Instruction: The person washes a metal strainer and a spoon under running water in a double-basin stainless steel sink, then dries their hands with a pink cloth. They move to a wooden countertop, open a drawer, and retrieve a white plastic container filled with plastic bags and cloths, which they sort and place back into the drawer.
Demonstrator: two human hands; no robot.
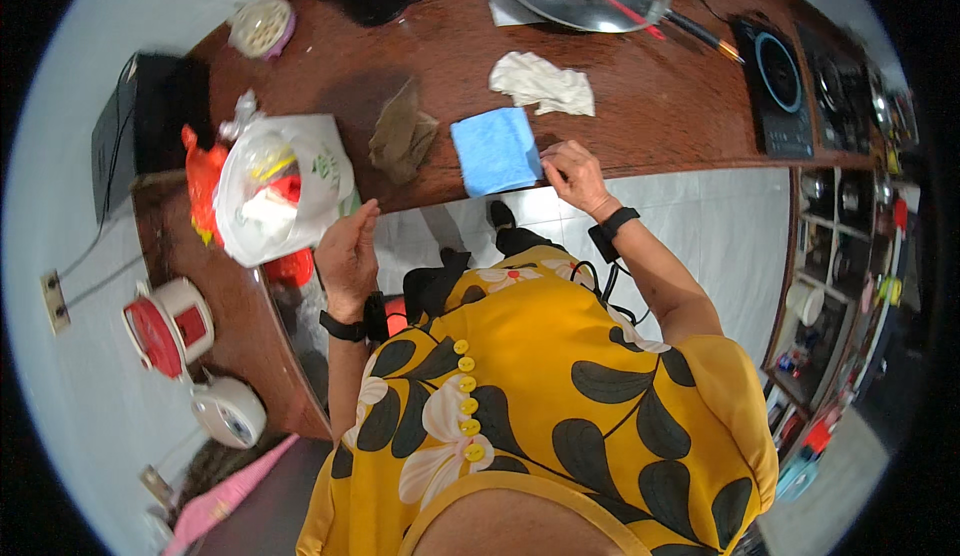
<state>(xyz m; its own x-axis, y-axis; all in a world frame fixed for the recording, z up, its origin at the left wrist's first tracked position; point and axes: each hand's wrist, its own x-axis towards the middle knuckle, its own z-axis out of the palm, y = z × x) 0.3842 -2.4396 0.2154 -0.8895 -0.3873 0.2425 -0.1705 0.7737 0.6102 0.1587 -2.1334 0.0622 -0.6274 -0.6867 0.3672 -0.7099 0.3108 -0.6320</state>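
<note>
A folded blue cloth (496,151) lies at the front edge of the brown wooden counter. My right hand (576,176) is at its right edge with curled fingers; whether they pinch the fabric cannot be made out. My left hand (349,260) is held up beside a white plastic bag (330,173), its fingers extended and nothing visible in it. Between the bag and the blue cloth lies a crumpled brown cloth (403,132). A rumpled white cloth (541,83) rests just behind the blue one.
A lidded pan (600,1) with a red spatula (634,14) on top stands at the back. To the right is an induction cooktop (778,76). An orange bag (202,181), a red-and-white cooker (169,327) and a white appliance (229,410) occupy the left side.
</note>
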